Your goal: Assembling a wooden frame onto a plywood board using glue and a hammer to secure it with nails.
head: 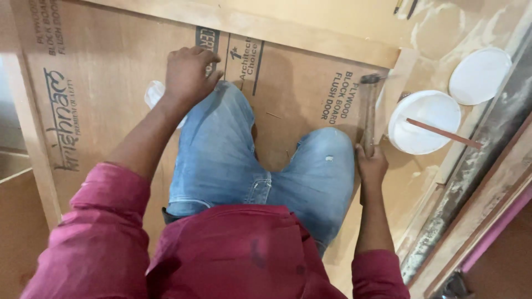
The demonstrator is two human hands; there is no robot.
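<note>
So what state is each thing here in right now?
Hammer: gripped by the handle in the right hand, head resting on the plywood board.
Left hand: pressed on the board, fingers curled.
White tub: open, a stick lying across it.
White lid: off, lying flat.
</note>
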